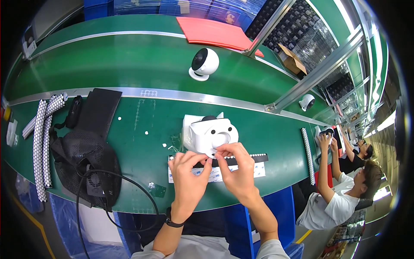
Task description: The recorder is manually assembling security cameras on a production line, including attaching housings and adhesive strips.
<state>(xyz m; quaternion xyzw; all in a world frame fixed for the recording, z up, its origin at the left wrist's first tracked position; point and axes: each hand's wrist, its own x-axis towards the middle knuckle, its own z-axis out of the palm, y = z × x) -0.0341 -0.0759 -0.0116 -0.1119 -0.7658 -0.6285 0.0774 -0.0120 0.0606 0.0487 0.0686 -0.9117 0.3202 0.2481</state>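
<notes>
A white camera point(199, 137) with a rounded body lies on the green bench in front of me, its underside with round black spots turned up. At its near rim the fingertips of my left hand point(189, 172) and my right hand point(236, 170) meet, both pinched on the white edge around another small black spot. Whether a small separate piece is between the fingers is hidden. Under my hands lie a black strip with white dots point(258, 157) and a white backing sheet point(258, 170) with blue print. My left wrist wears a black band point(173, 221).
A white camera point(209, 62) stands on the raised green ledge. To the left lie a black mesh bag point(86, 157) with a cable and honeycomb-patterned tubes point(39, 146). Red sheets point(215, 33) rest on the shelf. At right, a co-worker point(340, 196) handles another white device.
</notes>
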